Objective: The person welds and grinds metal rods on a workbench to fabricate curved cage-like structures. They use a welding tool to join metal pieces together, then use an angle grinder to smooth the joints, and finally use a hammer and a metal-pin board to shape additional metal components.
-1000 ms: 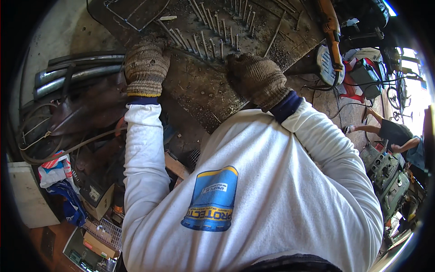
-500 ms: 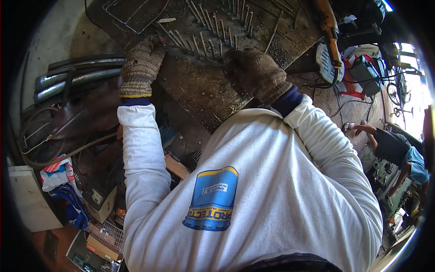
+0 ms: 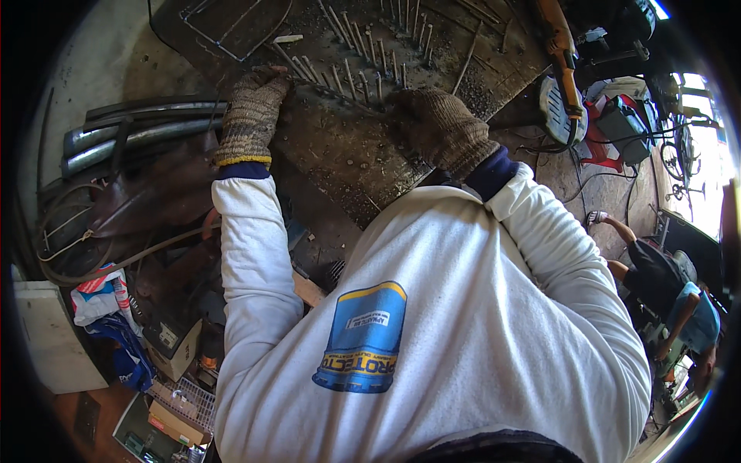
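Head view: I see the left hand [image 3: 252,116], in a brown glove [image 3: 258,99], curled by the edge of the dark table [image 3: 332,150]. The right hand [image 3: 441,127], gloved too, bends over it. From here I cannot tell if either hand grips anything. Thin metal pins [image 3: 382,59] stand on the table, some leaning, between the hands and past them.

Coarse knitted cloth gloves [image 3: 252,116], dull metal rods [image 3: 382,57], gritty matt tabletop [image 3: 332,147].

On my left I see metal tubes [image 3: 100,155], a plastic bag [image 3: 94,301] and a cardboard box [image 3: 184,353]; to my right, a grey case [image 3: 622,127] and a person in blue [image 3: 701,320].
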Tool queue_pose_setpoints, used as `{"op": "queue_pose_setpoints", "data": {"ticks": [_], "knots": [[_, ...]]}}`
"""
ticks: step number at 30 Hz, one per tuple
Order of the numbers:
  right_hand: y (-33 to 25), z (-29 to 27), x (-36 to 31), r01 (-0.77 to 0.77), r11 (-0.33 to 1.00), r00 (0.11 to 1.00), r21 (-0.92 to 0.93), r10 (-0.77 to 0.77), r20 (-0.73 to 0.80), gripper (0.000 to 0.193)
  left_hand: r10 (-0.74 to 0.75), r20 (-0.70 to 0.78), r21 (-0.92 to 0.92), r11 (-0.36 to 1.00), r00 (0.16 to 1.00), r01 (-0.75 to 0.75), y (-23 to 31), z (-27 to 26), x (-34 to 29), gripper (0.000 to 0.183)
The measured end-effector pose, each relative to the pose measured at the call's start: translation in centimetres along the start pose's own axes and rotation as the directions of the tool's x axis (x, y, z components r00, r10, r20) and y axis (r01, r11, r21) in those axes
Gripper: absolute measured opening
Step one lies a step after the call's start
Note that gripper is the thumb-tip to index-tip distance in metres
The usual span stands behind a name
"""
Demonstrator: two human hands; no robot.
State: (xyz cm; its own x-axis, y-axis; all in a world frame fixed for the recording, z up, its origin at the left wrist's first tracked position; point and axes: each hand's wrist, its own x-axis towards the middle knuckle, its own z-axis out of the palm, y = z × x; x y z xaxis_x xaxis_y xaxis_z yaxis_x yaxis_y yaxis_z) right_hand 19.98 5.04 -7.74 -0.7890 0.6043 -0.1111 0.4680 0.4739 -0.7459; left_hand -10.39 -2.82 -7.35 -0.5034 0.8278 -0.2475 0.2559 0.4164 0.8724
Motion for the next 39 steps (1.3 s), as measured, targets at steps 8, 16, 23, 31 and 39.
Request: {"op": "queue_pose_setpoints", "data": {"ticks": [8, 16, 23, 31, 39], "knots": [[0.0, 0.3, 0.0, 0.013, 0.998, 1.000, 0.066, -0.012, -0.009, 0.030, -0.094, 0.025, -0.063, 0.993, 0.995, 0.096, 1.2, 0.2, -0.8, 0.023], [1.1, 0.7, -1.5, 0.150, 0.895, 0.986, 0.420, -0.104, -0.129, 0.040, -0.036, 0.127, -0.317, 0.946, 0.991, 0.075, -0.5, -1.4, -2.3, 0.016], [-5.4, -3.9, -5.0, 0.200, 0.980, 0.980, 0.000, -0.200, 0.019, 0.043, 0.056, 0.026, -0.371, 0.928, 0.998, -0.042, 1.4, -1.4, -6.3, 0.020], [-4.2, -3.3, -7.5, -0.022, 0.968, 0.980, 0.250, 0.071, -0.187, 0.041, 0.171, -0.031, -0.115, 0.978, 0.985, -0.173, 7.4, 1.1, -8.0, 0.015], [0.6, -4.4, -11.5, -0.198, 0.608, 0.913, 0.769, 0.400, -0.082, 0.033, 0.328, -0.238, -0.294, 0.873, 0.914, -0.389, 7.6, -2.4, -6.6, 0.029]]}}
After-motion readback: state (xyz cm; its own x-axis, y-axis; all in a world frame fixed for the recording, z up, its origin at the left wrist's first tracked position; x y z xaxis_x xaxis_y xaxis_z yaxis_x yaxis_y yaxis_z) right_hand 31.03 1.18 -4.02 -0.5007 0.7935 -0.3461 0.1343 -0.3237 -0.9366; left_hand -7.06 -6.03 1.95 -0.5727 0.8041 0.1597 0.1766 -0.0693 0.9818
